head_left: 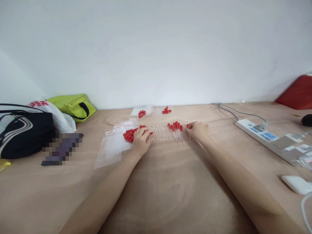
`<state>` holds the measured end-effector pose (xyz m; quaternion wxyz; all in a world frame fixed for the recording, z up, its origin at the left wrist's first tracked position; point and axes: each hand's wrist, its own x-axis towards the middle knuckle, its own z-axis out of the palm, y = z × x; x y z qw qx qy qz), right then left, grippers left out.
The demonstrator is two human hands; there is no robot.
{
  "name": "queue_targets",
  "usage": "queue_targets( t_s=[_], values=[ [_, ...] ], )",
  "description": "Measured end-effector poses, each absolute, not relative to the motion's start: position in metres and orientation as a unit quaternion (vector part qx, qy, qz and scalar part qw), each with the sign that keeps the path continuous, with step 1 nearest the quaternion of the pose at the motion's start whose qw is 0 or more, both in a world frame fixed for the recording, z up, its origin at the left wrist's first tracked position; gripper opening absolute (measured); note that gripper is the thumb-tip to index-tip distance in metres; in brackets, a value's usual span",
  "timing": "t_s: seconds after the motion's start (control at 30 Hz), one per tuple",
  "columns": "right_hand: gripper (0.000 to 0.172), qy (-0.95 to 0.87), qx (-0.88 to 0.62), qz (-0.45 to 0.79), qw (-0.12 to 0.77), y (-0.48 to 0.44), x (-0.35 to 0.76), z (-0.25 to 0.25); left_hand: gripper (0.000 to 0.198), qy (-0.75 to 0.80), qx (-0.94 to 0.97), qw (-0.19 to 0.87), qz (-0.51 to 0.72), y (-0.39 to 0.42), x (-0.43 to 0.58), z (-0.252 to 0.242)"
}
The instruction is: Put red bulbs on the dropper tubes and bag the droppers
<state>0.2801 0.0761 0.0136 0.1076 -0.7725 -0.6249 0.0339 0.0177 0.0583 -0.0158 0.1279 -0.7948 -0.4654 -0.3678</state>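
A row of glass droppers with red rubber bulbs [175, 127] lies across the wooden table [170, 188]. My left hand [141, 139] rests palm down on the left end of the row, fingers curled over a heap of red bulbs [128, 134]. My right hand [198, 130] lies at the right end, fingers bent around a dropper with a red bulb. Clear plastic bags [113, 146] are spread just left of my left hand. Farther back lie two small bags holding red bulbs [166, 110].
A black bag [23, 133], a white plastic bag [58, 118] and a green pouch [73, 105] sit at the left by the wall. A white power strip [265, 136] with cables, a white device [296, 184] and a red object [298, 94] occupy the right.
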Motion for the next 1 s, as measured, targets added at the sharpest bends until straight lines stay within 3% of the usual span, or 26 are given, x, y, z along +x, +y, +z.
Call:
queue_targets(
  t_s=[0.3,0.7,1.0],
  values=[
    [0.025,-0.653,-0.753,-0.059,0.055,0.061,0.264,0.007,0.014,-0.372,-0.847,-0.010,-0.380,0.030,0.031,-0.020],
    [0.030,-0.650,-0.746,-0.078,0.124,0.074,0.277,-0.001,0.012,-0.386,-0.845,-0.035,-0.369,0.031,0.031,-0.017],
    [0.024,-0.650,-0.756,-0.005,0.073,0.097,0.273,0.006,0.008,-0.387,-0.848,-0.048,-0.358,0.026,0.031,-0.011]
  ],
)
